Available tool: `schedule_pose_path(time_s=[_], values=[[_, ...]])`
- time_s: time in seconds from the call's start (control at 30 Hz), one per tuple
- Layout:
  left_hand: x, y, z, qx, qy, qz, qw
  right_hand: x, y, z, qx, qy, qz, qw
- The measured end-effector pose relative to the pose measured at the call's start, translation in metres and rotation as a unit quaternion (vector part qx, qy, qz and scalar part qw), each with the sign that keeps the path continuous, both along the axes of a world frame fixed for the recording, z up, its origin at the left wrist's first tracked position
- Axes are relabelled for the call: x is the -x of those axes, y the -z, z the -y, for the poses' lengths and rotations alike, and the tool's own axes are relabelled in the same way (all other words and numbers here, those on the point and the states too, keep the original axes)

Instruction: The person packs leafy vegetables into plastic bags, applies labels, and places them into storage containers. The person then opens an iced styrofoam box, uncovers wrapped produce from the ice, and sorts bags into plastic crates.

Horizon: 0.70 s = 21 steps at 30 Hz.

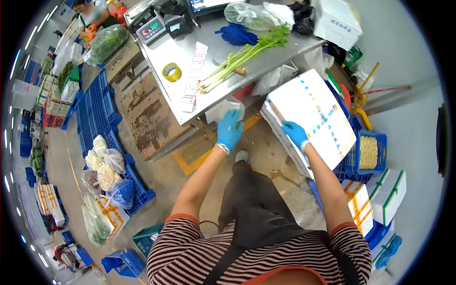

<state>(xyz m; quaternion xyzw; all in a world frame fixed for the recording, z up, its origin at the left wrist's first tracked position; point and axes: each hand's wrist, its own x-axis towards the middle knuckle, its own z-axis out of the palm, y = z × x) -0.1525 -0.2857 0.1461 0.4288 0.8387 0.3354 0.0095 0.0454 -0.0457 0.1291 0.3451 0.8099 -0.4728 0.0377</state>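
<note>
1. L hand (229, 130): blue glove, fingers a bit apart, nr the table edge. A thin bag (224, 110) is right by the fingertips; can't tell if they touch it.
2. R hand (295, 134): blue glove too, fingers close together, on top of the big white box (316, 109), nr its left side. Can't tell if they grip or just rest.
3. Big box sits just to the R of the table (173, 95), under R hand. Tape w/ blue marks runs over the top.
4. What could go wrong: box might slide or tip if R hand pushes hard on one side, b/c only one hand is on it. Thin bag might rip if L fingers hook it. Greens (242, 59) lie loose on the table, so a bump from an arm could knock them off.
5. Big box: top is on, so can't tell what's inside.
6. Blue crate (382, 164), past the box: has pale bits (368, 152) in it, lots.
7. Boxes w/ green tape (387, 195) and orange tape (357, 206): can't see in.
8. Far L, tied bags (108, 176) w/ white and yellow stuff, by the blue pallet (95, 107).
9. Top L, a big clear bag (108, 43) full of green leaves, nr another person (97, 16) w/ orange gloves.
</note>
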Motion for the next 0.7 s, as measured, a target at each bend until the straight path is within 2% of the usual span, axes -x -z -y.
schedule_pose_path(time_s=[0.03,0.1,0.17,0.23,0.3,0.37,0.43,0.5,0.53,0.57,0.6,0.63,0.67,0.7], values=[[0.028,-0.002,-0.006,0.012,-0.015,-0.029,0.999,0.046,-0.01,-0.007,-0.026,-0.02,0.017,0.999],[0.082,0.005,-0.023,0.051,-0.049,-0.059,0.996,0.133,-0.02,-0.018,-0.105,-0.044,-0.046,0.992],[0.131,0.019,-0.046,0.096,-0.09,-0.061,0.989,0.204,0.002,-0.026,-0.23,-0.014,-0.134,0.964],[0.173,0.029,-0.072,0.137,-0.137,-0.037,0.98,0.265,0.019,-0.029,-0.314,-0.004,-0.142,0.939],[0.2,0.041,-0.089,0.192,-0.151,-0.035,0.969,0.31,0.001,-0.025,-0.297,-0.062,0.012,0.953],[0.214,0.045,-0.104,0.237,-0.169,-0.037,0.956,0.335,0.019,-0.024,-0.302,-0.082,0.031,0.949],[0.236,0.065,-0.107,0.183,-0.136,0.089,0.97,0.356,0.068,-0.033,-0.307,-0.028,-0.02,0.951],[0.239,0.072,-0.108,0.168,-0.153,0.054,0.972,0.355,0.055,-0.039,-0.264,-0.085,-0.014,0.961],[0.233,0.071,-0.108,0.048,-0.159,0.111,0.98,0.343,0.031,-0.043,-0.213,-0.128,0.007,0.969],[0.235,0.082,-0.108,0.02,-0.178,0.089,0.98,0.328,0.031,-0.044,-0.152,-0.113,-0.077,0.979],[0.241,0.085,-0.107,0.057,-0.169,0.141,0.974,0.315,0.032,-0.045,-0.191,-0.13,-0.019,0.973],[0.234,0.069,-0.113,0.022,-0.168,0.225,0.96,0.296,0.011,-0.046,-0.12,-0.11,0.041,0.986],[0.228,0.051,-0.118,0.076,-0.164,0.19,0.965,0.277,0.018,-0.045,-0.079,-0.06,0.001,0.995],[0.26,0.105,-0.106,0.029,-0.15,0.16,0.975,0.239,-0.007,-0.046,0.11,-0.03,-0.061,0.992]])
